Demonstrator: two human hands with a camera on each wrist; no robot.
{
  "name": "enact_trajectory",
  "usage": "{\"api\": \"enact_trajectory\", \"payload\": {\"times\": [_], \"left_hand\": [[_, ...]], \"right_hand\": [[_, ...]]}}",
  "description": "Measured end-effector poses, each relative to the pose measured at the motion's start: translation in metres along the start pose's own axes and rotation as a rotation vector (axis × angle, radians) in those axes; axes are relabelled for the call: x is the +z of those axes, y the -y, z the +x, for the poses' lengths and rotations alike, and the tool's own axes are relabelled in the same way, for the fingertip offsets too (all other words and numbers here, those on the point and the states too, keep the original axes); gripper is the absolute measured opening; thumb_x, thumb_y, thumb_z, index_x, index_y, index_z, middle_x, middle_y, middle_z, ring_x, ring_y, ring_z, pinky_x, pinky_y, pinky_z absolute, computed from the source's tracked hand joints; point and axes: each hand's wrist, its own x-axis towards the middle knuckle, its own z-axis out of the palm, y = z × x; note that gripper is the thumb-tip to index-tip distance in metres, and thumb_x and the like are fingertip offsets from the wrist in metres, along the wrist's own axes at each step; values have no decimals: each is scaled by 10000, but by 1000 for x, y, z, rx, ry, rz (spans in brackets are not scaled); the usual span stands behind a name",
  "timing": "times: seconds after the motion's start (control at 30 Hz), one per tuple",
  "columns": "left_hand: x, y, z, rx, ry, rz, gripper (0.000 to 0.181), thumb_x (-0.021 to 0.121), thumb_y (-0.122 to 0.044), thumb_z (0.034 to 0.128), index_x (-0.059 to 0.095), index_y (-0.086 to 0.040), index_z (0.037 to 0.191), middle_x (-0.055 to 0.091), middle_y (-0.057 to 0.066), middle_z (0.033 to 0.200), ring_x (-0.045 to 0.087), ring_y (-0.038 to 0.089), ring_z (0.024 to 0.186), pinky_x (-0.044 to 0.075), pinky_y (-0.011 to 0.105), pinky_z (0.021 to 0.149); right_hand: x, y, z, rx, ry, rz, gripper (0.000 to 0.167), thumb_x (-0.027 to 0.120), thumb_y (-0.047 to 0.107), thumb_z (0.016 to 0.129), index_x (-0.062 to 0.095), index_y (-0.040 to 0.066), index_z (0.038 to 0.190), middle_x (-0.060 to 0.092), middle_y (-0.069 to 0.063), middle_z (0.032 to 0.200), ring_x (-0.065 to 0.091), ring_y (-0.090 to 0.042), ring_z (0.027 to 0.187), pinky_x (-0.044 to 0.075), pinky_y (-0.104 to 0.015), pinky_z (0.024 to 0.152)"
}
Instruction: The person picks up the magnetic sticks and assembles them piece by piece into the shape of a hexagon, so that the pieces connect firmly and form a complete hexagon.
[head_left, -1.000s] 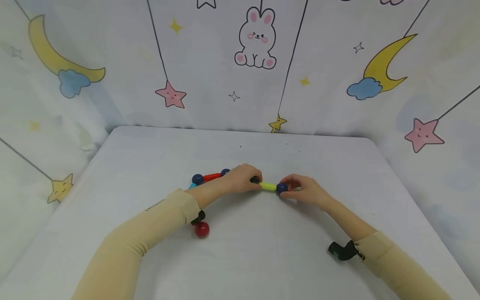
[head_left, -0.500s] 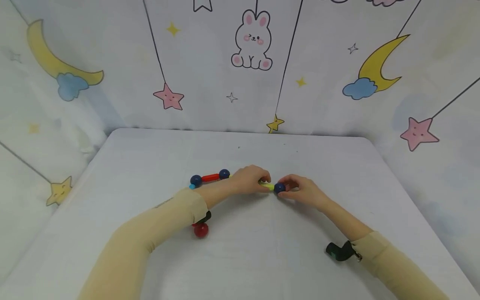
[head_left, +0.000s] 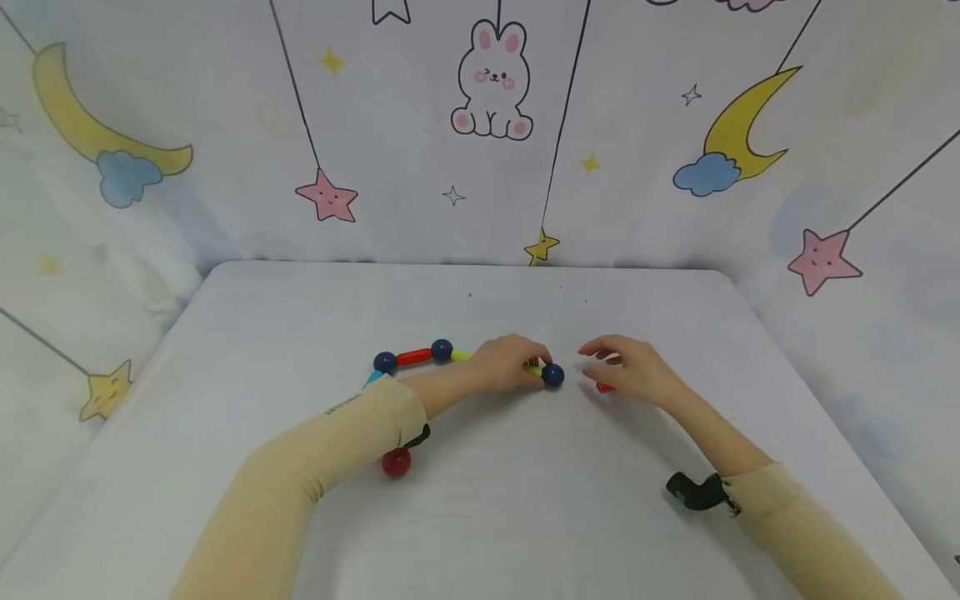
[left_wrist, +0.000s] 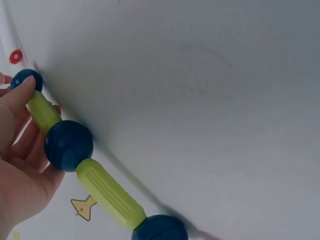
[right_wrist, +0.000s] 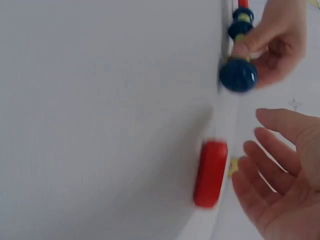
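Note:
My left hand [head_left: 510,363] pinches a yellow-green magnetic rod [left_wrist: 44,112] at one end of a chain of rods and balls. A dark blue ball [head_left: 552,375] is joined to that rod's end, beside my left thumb. Another blue ball [left_wrist: 69,145] and a second yellow-green rod [left_wrist: 111,192] follow along the chain. My right hand [head_left: 630,367] is apart from the chain, its fingers spread and relaxed, with nothing in its grasp. Below its fingers lies a loose red rod [right_wrist: 211,174], mostly hidden behind the hand in the head view.
Farther left the chain continues with a blue ball [head_left: 442,350], a red rod [head_left: 414,357], another blue ball [head_left: 386,362] and a light blue rod [head_left: 373,377]. A red ball [head_left: 396,462] sits below my left sleeve, which hides part of the chain. The white table [head_left: 525,517] meets a patterned cloth behind.
My right hand has let go of the end blue ball and moved off to the right, where the red rod now shows. My left hand has shifted right along the chain to the last yellow-green rod.

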Motion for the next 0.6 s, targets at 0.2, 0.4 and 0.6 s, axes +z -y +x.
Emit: {"api": "enact_trajectory", "payload": {"times": [0.2,0.4,0.6], "left_hand": [[-1,2,0,10,5,-4,364,693,-251,923,633,-165,1271,668,12,1113,587,142,1003,481,319,847],[-2,3,0,12,5,14,358,685,-249,929,635,-171,1275,669,10,1119,582,137,1006,477,305,862],[-1,3,3,26,11,13,357,687,-245,927,639,-172,1274,673,3,1091,583,131,972,482,294,838]], "right_hand": [[-11,-16,-14,-13,70,-121,282,753,102,847,680,46,1113,661,-78,1039,589,-278,963,513,-438,829],[4,-15,-13,-38,64,-91,209,734,81,856,697,70,1062,657,-3,923,596,-193,851,525,-328,748],[15,-4,-7,-44,58,-61,192,739,114,863,700,82,1048,664,24,900,611,-176,844,535,-346,763]]}}
